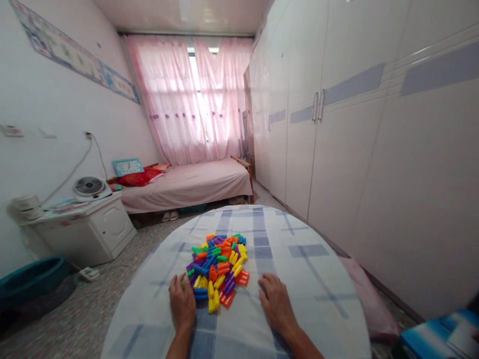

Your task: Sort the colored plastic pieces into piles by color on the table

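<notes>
A heap of plastic building pieces (215, 264) in yellow, orange, blue, green and purple lies on the round table's checked cloth (299, 284). They look like short, peg-like tubes, many joined in pairs. My left hand (181, 301) rests palm down at the heap's left edge, fingers loosely bent. A bit of green shows by its fingertips; whether they touch it I cannot make out. To the right of the heap, apart from it, my right hand (277, 303) lies on the cloth with slightly curled fingers and holds nothing. Flat orange-red pieces (242, 278) lie on the heap's near right side.
Beyond the table stands a bed (194, 182) under pink curtains (168, 99). White wardrobes (337, 164) line the right side. At left are a low white cabinet (108, 229) with a fan (90, 186) and a teal tub (33, 279). A pink cushioned seat (370, 299) is at right.
</notes>
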`<state>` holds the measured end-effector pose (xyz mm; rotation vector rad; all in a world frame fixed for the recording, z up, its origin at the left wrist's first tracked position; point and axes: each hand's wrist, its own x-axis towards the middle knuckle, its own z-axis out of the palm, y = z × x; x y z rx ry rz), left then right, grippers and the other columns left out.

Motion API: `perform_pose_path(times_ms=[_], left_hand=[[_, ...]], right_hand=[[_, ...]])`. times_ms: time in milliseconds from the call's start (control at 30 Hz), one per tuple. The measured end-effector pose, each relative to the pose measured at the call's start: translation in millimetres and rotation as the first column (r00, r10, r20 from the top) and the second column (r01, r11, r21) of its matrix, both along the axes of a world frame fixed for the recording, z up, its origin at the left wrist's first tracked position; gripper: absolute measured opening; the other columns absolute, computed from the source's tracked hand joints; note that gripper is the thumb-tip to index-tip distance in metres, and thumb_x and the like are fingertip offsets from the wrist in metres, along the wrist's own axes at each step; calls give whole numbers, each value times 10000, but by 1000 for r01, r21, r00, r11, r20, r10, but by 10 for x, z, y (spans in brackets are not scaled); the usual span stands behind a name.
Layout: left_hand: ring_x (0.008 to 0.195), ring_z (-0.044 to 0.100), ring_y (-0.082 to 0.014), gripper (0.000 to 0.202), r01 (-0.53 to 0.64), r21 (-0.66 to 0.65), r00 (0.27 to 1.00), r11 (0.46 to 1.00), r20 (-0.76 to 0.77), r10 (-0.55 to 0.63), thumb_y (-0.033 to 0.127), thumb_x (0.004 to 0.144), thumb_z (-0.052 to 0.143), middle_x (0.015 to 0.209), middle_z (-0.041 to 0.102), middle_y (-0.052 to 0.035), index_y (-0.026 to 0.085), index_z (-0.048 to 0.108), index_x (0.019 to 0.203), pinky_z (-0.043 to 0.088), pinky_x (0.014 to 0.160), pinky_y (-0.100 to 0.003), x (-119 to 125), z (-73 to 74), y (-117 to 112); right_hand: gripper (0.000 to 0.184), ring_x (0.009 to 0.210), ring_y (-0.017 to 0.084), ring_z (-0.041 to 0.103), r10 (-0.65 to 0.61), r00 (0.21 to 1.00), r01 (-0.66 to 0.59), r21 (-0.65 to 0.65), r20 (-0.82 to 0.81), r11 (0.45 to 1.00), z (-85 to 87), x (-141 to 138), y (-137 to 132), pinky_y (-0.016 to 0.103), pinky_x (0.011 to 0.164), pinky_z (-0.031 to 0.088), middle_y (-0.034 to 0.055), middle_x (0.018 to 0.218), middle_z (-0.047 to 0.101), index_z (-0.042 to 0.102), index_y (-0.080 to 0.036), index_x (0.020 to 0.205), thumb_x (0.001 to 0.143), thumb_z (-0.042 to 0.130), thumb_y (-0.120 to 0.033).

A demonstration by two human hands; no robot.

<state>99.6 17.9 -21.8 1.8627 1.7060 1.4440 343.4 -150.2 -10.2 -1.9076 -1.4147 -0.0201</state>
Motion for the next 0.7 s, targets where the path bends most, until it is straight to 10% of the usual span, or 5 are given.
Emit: perform_pose_path(times_ms=[700], left_hand=[[1014, 570, -266, 472, 55, -74, 998, 996, -17, -56, 443, 831, 304, 1040, 624, -136, 129, 598, 1025, 435, 954, -414, 38, 91, -33]], right_hand=[[305, 1180, 211, 500, 12, 1000, -11, -76, 17, 997, 44, 3, -23, 355, 1008, 355, 83, 1208, 601, 644, -200, 1046, 820, 441, -185]])
